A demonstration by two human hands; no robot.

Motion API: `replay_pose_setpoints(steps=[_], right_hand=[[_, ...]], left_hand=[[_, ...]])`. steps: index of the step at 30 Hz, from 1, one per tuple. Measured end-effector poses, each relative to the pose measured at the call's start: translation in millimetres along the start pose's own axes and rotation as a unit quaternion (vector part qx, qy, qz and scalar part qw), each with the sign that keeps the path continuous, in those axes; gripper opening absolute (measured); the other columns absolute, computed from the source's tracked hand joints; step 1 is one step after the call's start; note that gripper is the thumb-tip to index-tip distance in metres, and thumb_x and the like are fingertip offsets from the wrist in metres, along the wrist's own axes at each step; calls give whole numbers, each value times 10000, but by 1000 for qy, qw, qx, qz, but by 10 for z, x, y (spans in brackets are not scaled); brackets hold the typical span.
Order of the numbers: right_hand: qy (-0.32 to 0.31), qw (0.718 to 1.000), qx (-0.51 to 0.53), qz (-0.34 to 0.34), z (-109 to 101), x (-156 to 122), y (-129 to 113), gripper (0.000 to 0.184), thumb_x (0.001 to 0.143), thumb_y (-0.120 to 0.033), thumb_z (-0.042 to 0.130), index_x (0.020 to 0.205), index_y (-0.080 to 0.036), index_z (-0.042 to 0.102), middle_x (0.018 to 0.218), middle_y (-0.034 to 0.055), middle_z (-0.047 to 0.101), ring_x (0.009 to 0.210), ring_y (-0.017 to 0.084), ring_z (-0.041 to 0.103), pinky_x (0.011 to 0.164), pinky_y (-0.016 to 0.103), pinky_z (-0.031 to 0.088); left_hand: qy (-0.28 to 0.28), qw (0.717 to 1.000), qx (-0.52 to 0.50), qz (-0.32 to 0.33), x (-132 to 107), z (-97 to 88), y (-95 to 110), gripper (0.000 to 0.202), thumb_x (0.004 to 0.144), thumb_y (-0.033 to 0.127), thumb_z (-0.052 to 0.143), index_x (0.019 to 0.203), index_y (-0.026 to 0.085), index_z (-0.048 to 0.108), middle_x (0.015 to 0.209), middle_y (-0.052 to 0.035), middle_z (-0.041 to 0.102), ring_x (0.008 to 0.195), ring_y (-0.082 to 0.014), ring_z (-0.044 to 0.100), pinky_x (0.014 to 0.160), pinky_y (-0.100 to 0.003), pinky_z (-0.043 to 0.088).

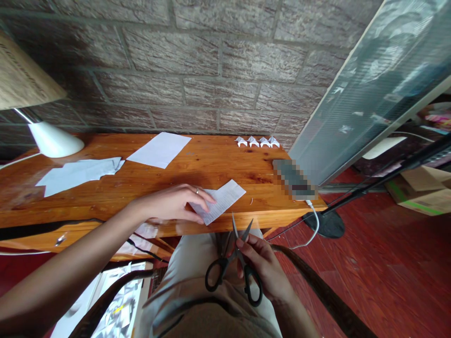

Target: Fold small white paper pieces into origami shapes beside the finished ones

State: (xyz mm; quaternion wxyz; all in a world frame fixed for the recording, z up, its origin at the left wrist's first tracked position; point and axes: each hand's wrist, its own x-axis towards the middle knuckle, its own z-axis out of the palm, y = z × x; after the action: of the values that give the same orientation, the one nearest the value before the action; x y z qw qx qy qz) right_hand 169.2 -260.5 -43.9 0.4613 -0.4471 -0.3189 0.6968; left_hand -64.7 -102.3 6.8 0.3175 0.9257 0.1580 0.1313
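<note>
On the wooden desk, my left hand [185, 204], a ring on one finger, has thumb and fingers on the left end of a printed sheet of paper [225, 199]. That sheet looks folded and lies at a slant near the front edge. My right hand [259, 263] grips black-handled scissors [232, 258] around the pivot, above my lap. Their blades are spread and point up toward the desk edge, just below the paper and apart from it. The fingers behind the scissors are partly hidden.
Four-sided white paper [160, 150] and cut paper pieces [81, 173] lie left on the desk [211, 164]. Several small folded paper shapes [253, 142] line the back. A phone-like object [294, 180], blurred, has a white cable [315, 230]. A lamp [52, 138] stands left.
</note>
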Motion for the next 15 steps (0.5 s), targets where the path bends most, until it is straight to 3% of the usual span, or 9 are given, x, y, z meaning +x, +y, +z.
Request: replay_pose_setpoints(steps=[4, 8, 15], right_hand=[[11, 1000, 5, 4, 18, 15, -2, 353, 756, -476, 715, 766, -157, 566, 731, 34, 686, 405, 66, 527, 358, 160, 363], [-9, 1000, 11, 4, 27, 40, 22, 338, 764, -460, 713, 763, -154, 569, 744, 35, 687, 416, 67, 542, 382, 163, 390], [-9, 1000, 4, 0, 37, 86, 37, 302, 784, -430, 703, 790, -146, 599, 732, 22, 670, 419, 59, 541, 398, 153, 423]], left_hand=[[-11, 999, -45, 20, -5, -61, -3, 179, 872, 259, 604, 994, 237, 734, 1184, -73, 687, 1163, -201, 608, 964, -284, 473], [20, 998, -51, -40, -40, -28, -10, 212, 906, 283, 555, 1025, 213, 715, 1180, -74, 688, 1166, -205, 608, 959, -287, 474], [26, 989, -123, -74, -32, 46, -31, 180, 844, 347, 641, 841, 172, 686, 1094, -83, 721, 1199, -224, 583, 989, -330, 460]])
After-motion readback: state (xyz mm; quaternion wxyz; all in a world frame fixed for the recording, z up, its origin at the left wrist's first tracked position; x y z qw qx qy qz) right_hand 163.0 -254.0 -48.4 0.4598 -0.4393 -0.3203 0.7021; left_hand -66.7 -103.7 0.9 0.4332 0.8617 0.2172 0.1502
